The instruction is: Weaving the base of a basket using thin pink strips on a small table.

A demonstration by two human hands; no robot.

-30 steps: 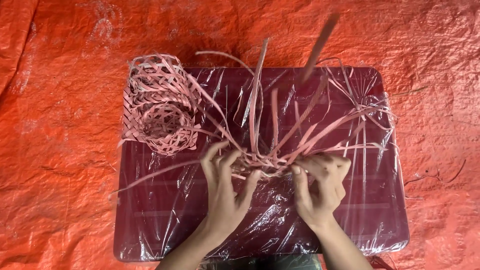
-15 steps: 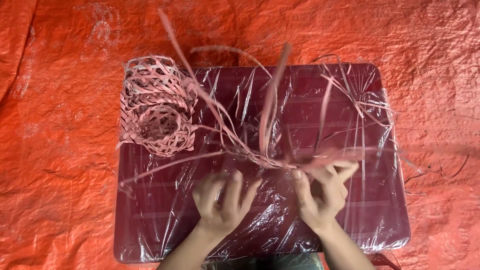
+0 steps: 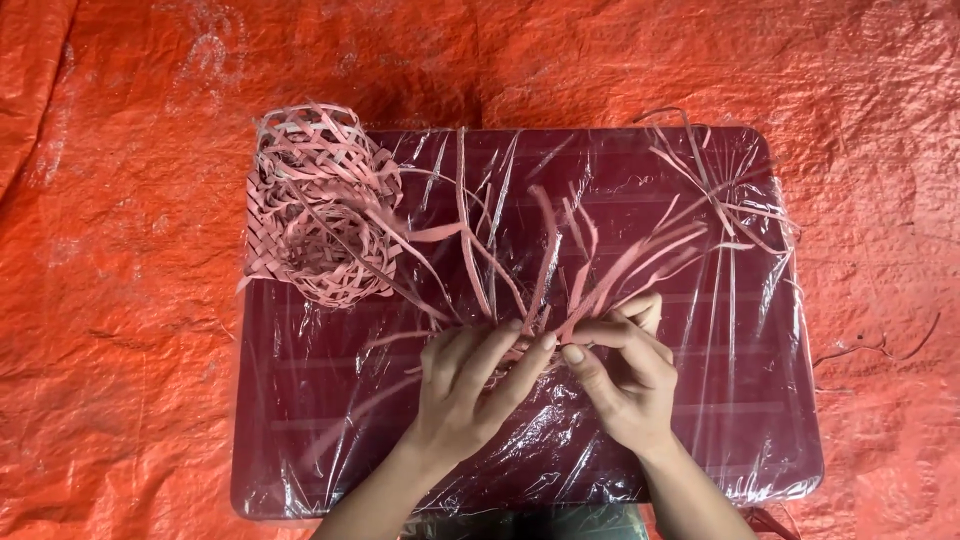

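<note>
head view, looking straight down: nearest, left hand (image 3: pixel 468 385) and right hand (image 3: pixel 625 378) meeting at the near middle of the table (image 3: pixel 300 440), a dark red top wrapped in clear plastic film. both pinching one cluster of pink strips (image 3: pixel 545 290), left fingers curled over the crossing point, right thumb and forefinger clenched on the same spot, the two hands touching. fanning up and away from the fingers, loose strip ends spreading across the table, some blurred. farther off, at the far left corner, lying a finished woven pink basket (image 3: pixel 320 205), partly overhanging the edge. at the far right corner, resting a smaller tangle of strips (image 3: pixel 725 195). beneath everything, lying a crinkled orange tarp (image 3: pixel 120 300).
</note>
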